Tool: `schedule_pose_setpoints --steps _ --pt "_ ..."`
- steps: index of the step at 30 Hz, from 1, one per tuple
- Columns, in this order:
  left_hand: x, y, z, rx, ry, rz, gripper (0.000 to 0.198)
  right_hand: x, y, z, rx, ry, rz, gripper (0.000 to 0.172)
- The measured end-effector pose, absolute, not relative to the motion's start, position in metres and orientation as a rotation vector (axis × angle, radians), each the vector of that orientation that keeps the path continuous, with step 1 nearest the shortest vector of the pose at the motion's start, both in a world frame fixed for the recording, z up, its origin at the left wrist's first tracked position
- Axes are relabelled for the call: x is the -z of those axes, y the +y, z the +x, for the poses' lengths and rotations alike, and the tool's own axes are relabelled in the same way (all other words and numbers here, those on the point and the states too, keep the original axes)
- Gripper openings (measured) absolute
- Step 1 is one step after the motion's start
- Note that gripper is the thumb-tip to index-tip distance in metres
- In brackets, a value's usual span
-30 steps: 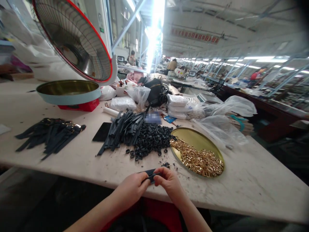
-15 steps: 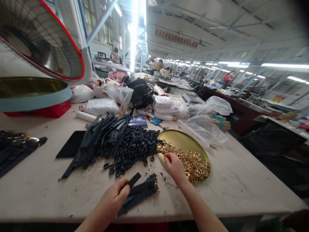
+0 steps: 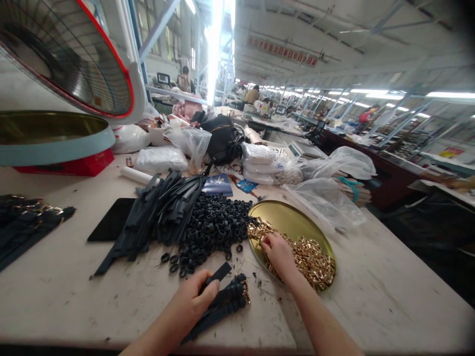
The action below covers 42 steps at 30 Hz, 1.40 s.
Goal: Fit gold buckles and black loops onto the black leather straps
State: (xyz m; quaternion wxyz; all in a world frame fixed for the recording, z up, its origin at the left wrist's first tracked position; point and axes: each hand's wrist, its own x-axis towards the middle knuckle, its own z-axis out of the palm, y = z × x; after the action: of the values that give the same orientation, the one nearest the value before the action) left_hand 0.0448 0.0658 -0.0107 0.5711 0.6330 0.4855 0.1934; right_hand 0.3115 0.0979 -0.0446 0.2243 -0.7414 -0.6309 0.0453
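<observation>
My left hand (image 3: 195,294) is closed round a flat black strap (image 3: 222,271), whose free end points up and to the right. Under it on the table lies a small bundle of black straps (image 3: 222,302) with gold hardware at the right end. My right hand (image 3: 279,253) reaches into a round gold tray (image 3: 287,210), fingertips pressed together at the heap of small gold buckles (image 3: 315,262). Whatever sits between those fingertips is hidden. A pile of black loops (image 3: 218,222) lies left of the tray, touching a heap of loose black straps (image 3: 166,210).
At the left are more straps with gold fittings (image 3: 25,222), a black flat pad (image 3: 111,220) and a fan (image 3: 74,59). A round lid-like tin (image 3: 55,148) rests on a red base. Plastic bags (image 3: 326,202) and a black bag (image 3: 222,141) line the back.
My right hand has moved slightly farther into the buckles. My left hand still grips the strap. The whole view has shifted a little, so things appear farther right.
</observation>
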Motion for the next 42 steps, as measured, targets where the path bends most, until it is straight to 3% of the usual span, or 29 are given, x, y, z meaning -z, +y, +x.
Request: schedule_pose_setpoints --steps 4,8,13,17,20,22,28,35,38,42 --pt "0.0 0.063 0.063 -0.577 1.16 1.49 0.025 0.022 0.07 0.279 -0.189 -1.755 -1.878 0.009" --pt "-0.013 0.056 0.074 -0.727 1.12 1.424 0.029 -0.001 0.033 0.228 -0.564 -1.669 -1.525 0.012" --pt "-0.024 0.034 0.064 -0.665 1.091 1.338 0.028 -0.009 -0.002 0.191 -0.777 -1.456 -1.445 0.007" --pt "-0.028 0.018 0.047 -0.677 1.064 1.412 0.025 -0.007 -0.021 0.185 -1.173 -1.29 -1.25 0.05" --pt "-0.029 0.011 0.036 -0.68 1.102 1.551 0.023 -0.009 -0.033 0.184 -1.432 -1.251 -1.081 0.063" --pt "-0.03 0.007 0.032 -0.674 1.093 1.6 0.023 -0.012 -0.039 0.182 -1.513 -1.221 -1.014 0.059" --pt "-0.032 -0.001 0.024 -0.54 1.035 1.596 0.024 -0.007 -0.039 0.175 -1.366 -1.079 -1.097 0.02" --pt "-0.021 -0.004 0.009 -0.505 1.026 1.727 0.03 0.002 -0.035 0.159 -1.534 -0.286 -0.955 0.028" --pt "-0.023 -0.005 0.012 -0.481 1.009 1.812 0.026 0.005 -0.038 0.146 -1.556 -0.334 -0.94 0.025" --pt "-0.026 -0.002 0.019 -0.43 1.036 1.849 0.026 0.011 -0.041 0.142 -1.306 -0.636 -1.102 0.021"
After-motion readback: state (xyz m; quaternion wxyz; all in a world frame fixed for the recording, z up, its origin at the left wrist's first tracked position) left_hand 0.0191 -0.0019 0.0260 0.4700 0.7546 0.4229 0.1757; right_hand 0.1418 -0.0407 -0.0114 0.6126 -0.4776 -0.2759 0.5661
